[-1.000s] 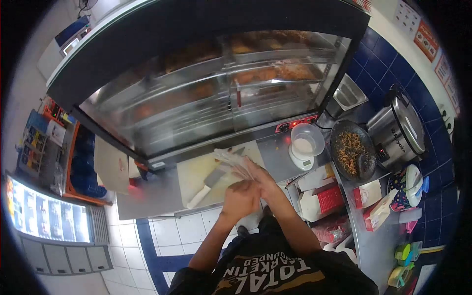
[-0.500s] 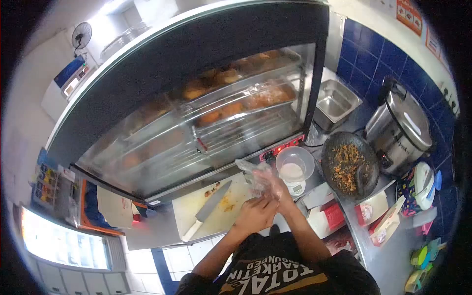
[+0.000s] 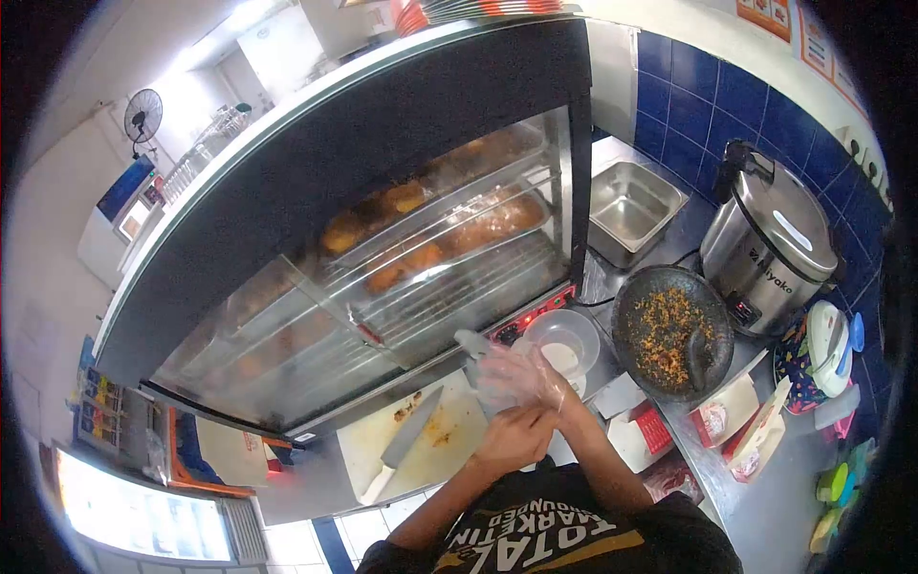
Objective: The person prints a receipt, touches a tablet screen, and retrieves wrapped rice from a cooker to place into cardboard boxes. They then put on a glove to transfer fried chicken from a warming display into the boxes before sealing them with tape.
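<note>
My right hand [image 3: 524,376] is inside a clear plastic glove [image 3: 492,368], with its fingers stretched out over the counter. Loose film sticks out past the fingertips. Closed at the right wrist, my left hand [image 3: 516,438] pinches the glove's cuff; the left hand is bare. To the left of the hands, a big knife [image 3: 406,440] with a white handle rests on a stained white cutting board [image 3: 359,435]. Just beyond the right hand is a clear plastic bowl [image 3: 581,330] with something white at its base.
A glass warming cabinet [image 3: 335,143] holding fried food stands in front. On the right are a stone mortar [image 3: 626,330] of orange-brown crumbs with a pestle, a steel rice cooker [image 3: 779,239], a steel pan [image 3: 631,206] and open paper boxes [image 3: 755,440].
My right hand's fingers have spread out inside the glove, and the film lies smoother over them. My left hand stays at the right wrist. The view has shifted slightly.
</note>
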`<state>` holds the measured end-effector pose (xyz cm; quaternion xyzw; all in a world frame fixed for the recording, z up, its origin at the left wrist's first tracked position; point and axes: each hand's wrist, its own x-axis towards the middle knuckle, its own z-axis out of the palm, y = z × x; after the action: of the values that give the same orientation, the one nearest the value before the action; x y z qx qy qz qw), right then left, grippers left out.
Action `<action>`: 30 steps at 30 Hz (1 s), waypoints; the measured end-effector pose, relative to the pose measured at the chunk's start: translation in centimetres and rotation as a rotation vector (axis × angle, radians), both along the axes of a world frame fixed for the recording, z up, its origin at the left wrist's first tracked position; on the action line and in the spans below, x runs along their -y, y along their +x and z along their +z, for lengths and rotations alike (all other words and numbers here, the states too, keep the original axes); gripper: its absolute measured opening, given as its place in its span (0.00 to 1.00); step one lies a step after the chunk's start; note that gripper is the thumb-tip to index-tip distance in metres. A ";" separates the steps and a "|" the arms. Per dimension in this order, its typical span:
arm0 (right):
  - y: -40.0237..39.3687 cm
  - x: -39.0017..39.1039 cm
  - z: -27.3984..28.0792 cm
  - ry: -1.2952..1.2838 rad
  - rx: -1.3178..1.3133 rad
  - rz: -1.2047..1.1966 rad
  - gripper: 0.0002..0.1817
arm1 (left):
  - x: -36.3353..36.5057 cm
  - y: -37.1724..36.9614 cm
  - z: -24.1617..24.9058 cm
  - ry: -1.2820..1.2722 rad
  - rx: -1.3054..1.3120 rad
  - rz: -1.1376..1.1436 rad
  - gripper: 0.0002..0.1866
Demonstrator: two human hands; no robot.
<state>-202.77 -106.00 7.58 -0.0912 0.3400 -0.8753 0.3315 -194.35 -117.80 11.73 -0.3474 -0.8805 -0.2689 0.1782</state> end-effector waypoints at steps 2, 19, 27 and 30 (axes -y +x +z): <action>-1.3 0.3 -0.9 -0.069 -0.013 0.124 0.48 | -0.3 -0.2 0.4 -0.045 0.001 -0.012 0.08; -6.9 -5.9 4.9 0.304 -0.259 -0.764 0.28 | 14.6 -7.1 9.4 -0.941 -0.282 0.668 0.12; -10.7 -3.8 8.6 0.414 -0.720 -0.984 0.15 | 20.4 -3.1 9.4 -0.837 -0.182 0.716 0.12; -11.1 -1.2 10.4 0.622 -1.007 -1.118 0.12 | 24.2 -0.6 8.8 -0.797 -0.168 0.845 0.12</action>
<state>-213.88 -104.76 18.00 -0.1942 0.6714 -0.6309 -0.3369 -194.92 -141.98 20.53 -0.0268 -0.9587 0.2056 0.1948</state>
